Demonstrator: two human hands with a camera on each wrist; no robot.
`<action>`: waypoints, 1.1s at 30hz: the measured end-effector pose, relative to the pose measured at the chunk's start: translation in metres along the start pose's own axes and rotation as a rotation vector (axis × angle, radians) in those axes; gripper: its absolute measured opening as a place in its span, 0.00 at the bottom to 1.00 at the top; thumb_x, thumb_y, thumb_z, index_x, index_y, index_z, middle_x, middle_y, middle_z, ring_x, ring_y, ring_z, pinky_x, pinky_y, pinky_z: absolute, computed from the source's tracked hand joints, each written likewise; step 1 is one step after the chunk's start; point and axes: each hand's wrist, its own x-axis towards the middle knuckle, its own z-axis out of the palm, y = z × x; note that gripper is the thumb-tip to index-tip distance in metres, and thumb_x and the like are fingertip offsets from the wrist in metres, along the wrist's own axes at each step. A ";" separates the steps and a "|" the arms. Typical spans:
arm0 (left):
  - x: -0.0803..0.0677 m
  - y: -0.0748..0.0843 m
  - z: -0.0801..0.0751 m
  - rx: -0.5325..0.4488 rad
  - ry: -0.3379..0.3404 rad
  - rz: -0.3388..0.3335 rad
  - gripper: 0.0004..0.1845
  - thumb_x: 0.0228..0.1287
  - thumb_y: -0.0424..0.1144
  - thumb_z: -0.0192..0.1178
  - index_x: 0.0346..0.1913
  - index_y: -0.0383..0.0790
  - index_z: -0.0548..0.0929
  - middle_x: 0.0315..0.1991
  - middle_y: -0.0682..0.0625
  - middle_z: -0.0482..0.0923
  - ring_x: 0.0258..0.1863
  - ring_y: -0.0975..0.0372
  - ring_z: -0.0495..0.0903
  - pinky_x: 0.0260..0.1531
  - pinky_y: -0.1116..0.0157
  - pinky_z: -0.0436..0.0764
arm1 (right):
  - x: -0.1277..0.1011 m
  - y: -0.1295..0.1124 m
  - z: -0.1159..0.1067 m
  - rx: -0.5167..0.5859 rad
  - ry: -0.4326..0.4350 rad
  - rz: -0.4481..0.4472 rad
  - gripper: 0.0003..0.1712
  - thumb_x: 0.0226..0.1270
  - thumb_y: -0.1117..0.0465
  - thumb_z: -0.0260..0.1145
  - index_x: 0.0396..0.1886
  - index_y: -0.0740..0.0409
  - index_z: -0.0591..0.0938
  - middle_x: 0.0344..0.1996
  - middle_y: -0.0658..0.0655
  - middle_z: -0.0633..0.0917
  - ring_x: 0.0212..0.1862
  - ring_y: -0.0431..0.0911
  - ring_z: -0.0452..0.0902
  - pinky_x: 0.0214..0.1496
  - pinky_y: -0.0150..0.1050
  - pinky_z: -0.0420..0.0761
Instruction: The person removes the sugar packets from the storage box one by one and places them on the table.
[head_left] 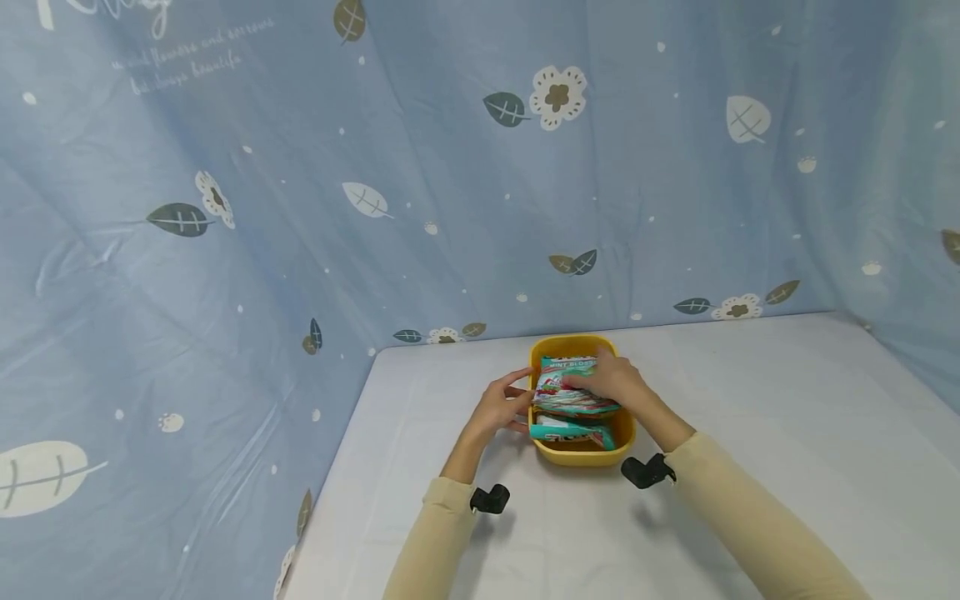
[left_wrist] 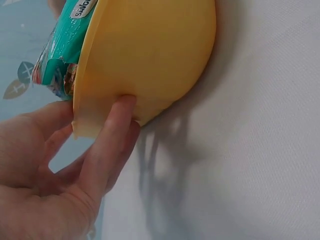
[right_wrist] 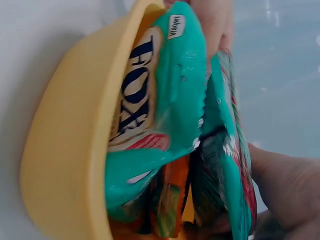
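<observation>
A yellow plastic basket (head_left: 581, 457) stands on the table with candy bags inside. My left hand (head_left: 495, 407) is at its left side, its fairly straight fingers touching the outer wall and rim; the left wrist view shows these fingers (left_wrist: 114, 131) against the yellow wall. Over the basket, my right hand (head_left: 618, 381) pinches a green mint candy bag (head_left: 558, 397), thumb on its front and the other fingers partly hidden behind. Nearer the front lies another green bag (right_wrist: 182, 95), lettered "FOX". Between the two bags the right wrist view shows an orange packet (right_wrist: 172, 195).
A white cloth covers the table (head_left: 750, 417). Behind and to the left hangs a blue curtain (head_left: 450, 150) printed with leaves and flowers. Each wrist carries a small black camera, one of them below the left hand (head_left: 491, 499).
</observation>
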 end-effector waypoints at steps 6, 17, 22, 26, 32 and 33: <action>0.000 -0.002 -0.001 -0.001 -0.003 0.004 0.25 0.71 0.39 0.58 0.69 0.59 0.72 0.52 0.37 0.78 0.31 0.59 0.84 0.27 0.58 0.90 | 0.002 0.003 0.000 0.065 -0.040 -0.022 0.58 0.61 0.33 0.65 0.76 0.66 0.54 0.68 0.74 0.67 0.61 0.65 0.71 0.64 0.61 0.78; 0.001 -0.004 -0.003 -0.026 -0.038 0.015 0.27 0.71 0.42 0.59 0.71 0.58 0.70 0.54 0.36 0.77 0.32 0.58 0.86 0.30 0.52 0.90 | 0.008 0.019 0.002 0.138 0.062 -0.198 0.48 0.59 0.40 0.71 0.73 0.57 0.65 0.68 0.71 0.68 0.65 0.68 0.67 0.65 0.66 0.73; 0.000 -0.003 -0.004 -0.020 -0.032 0.014 0.27 0.70 0.44 0.60 0.70 0.59 0.70 0.54 0.37 0.78 0.33 0.57 0.86 0.29 0.55 0.90 | 0.005 0.018 -0.003 0.188 0.020 -0.224 0.43 0.65 0.45 0.68 0.74 0.58 0.64 0.70 0.71 0.66 0.69 0.68 0.63 0.69 0.66 0.69; 0.002 -0.004 -0.004 -0.020 -0.038 0.014 0.27 0.70 0.44 0.60 0.70 0.58 0.70 0.54 0.37 0.78 0.34 0.57 0.86 0.29 0.55 0.90 | 0.001 0.022 -0.007 0.312 -0.037 -0.225 0.38 0.71 0.52 0.62 0.75 0.59 0.62 0.73 0.70 0.62 0.72 0.66 0.58 0.74 0.66 0.62; 0.002 -0.005 -0.004 -0.024 -0.042 0.009 0.27 0.70 0.44 0.60 0.71 0.59 0.70 0.54 0.38 0.77 0.34 0.57 0.86 0.33 0.50 0.89 | 0.000 0.028 -0.008 0.400 -0.079 -0.199 0.36 0.72 0.55 0.60 0.75 0.59 0.61 0.73 0.69 0.61 0.70 0.64 0.59 0.75 0.65 0.61; 0.002 -0.004 -0.004 -0.027 -0.044 0.006 0.27 0.70 0.44 0.60 0.71 0.60 0.69 0.54 0.38 0.77 0.34 0.57 0.86 0.33 0.50 0.89 | 0.000 0.029 -0.008 0.402 -0.080 -0.195 0.36 0.72 0.55 0.60 0.75 0.59 0.61 0.73 0.69 0.61 0.70 0.64 0.60 0.75 0.64 0.61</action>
